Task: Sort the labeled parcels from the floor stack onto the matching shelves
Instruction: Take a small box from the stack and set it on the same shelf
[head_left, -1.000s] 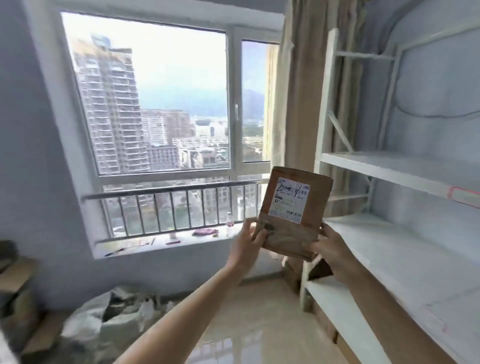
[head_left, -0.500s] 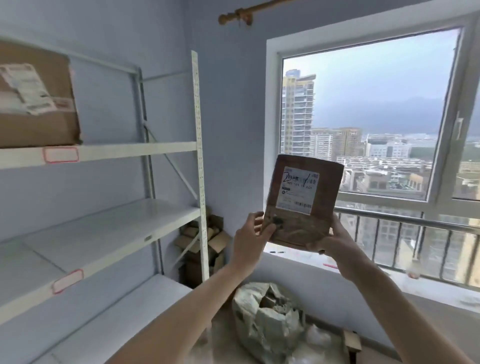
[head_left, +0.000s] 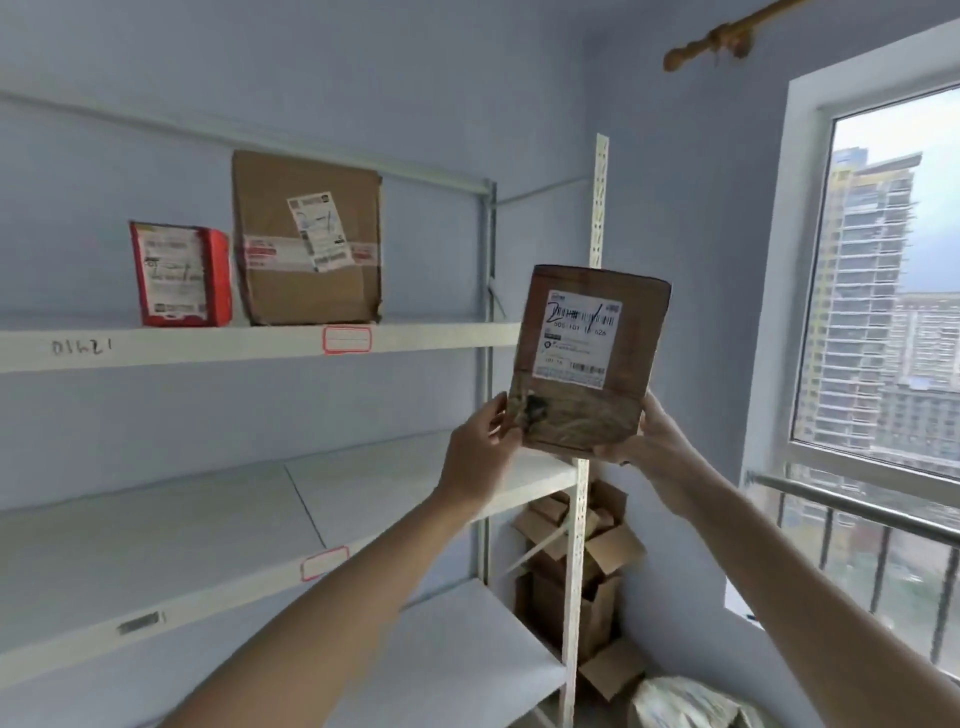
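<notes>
I hold a brown cardboard parcel upright in front of me, its white shipping label facing me. My left hand grips its lower left corner and my right hand grips its lower right corner from behind. The parcel hangs in the air just right of the white shelf unit. On the upper shelf stand a red parcel and a larger brown parcel, both labelled. Handwritten marks and a red-bordered tag sit on that shelf's front edge. The middle shelf holds no parcel.
The shelf unit's perforated white post stands just behind the held parcel. Open empty cartons are piled in the corner behind it. A crumpled plastic sack lies on the floor. A window with a metal railing is at the right.
My view has swung left from the window to this shelf unit. Both hands have kept their grip on the parcel, which now sits closer to the shelf post.
</notes>
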